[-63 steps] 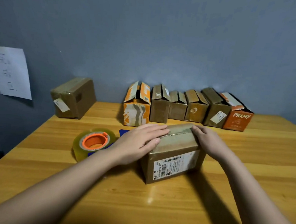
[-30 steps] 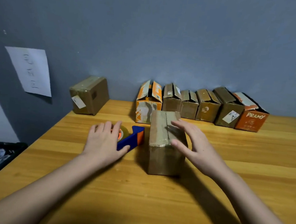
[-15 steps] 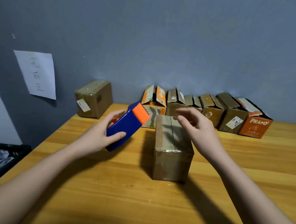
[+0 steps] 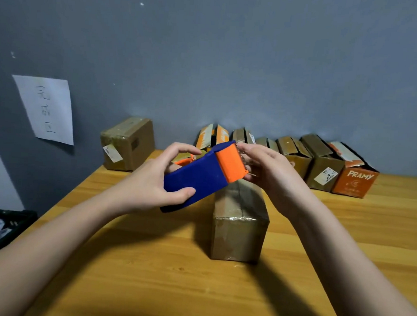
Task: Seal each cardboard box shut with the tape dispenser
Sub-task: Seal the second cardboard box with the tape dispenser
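The tape dispenser (image 4: 202, 175) is a smooth, boxy plastic tool: a deep blue slab for a body, capped at its raised end by a bright orange block with a fine serrated metal edge. It is held tilted in the air, just above the far end of the cardboard box (image 4: 238, 229) that stands at the middle of the wooden table (image 4: 160, 289).

The left hand (image 4: 152, 182) grips the blue body, thumb curled along its near face and fingers wrapped over the far side. The right hand (image 4: 268, 172) has its fingers bent in at the orange end, touching the toothed edge; whether it pinches tape there cannot be told.

The box beneath is a narrow brown carton, matte and creased, with glossy clear tape wrinkled across its near top edge and along the top seam.

Behind this box, against the grey wall, runs a row of open boxes (image 4: 298, 153) with flaps up, mostly brown, ending to the right in an orange box (image 4: 355, 180) printed "PRAMY". To the far left of the central box sits a sealed box (image 4: 127, 144) with a white label. The table is honey-coloured, with visible grain and plank lines. A paper sheet (image 4: 47, 109) hangs on the wall left of it.
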